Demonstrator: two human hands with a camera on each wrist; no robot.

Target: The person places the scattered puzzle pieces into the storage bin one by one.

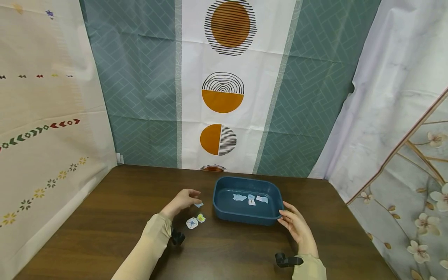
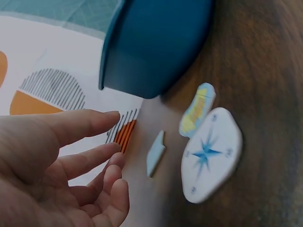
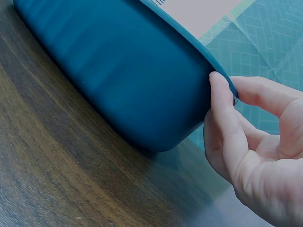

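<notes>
A dark blue plastic tray [image 1: 241, 216] stands on the table, with several light blue and white flat pieces [image 1: 239, 197] inside. My right hand [image 1: 297, 227] pinches the tray's rim at its right front corner; the right wrist view shows thumb and finger on either side of that rim. Left of the tray, my left hand [image 1: 183, 202] hovers close over a small light blue flat piece [image 2: 155, 153], thumb and fingers apart with nothing between them. Nearer the front lie a white piece with a blue compass star [image 1: 192, 223] and a yellow-and-blue piece [image 1: 201, 218], side by side.
The dark brown wooden table [image 1: 217, 252] meets a hanging patterned cloth [image 1: 147, 144] at the back. Pale cloths hang along the left and right sides. A black wrist camera [image 1: 177, 237] sits at the left wrist, another [image 1: 287, 260] at the right.
</notes>
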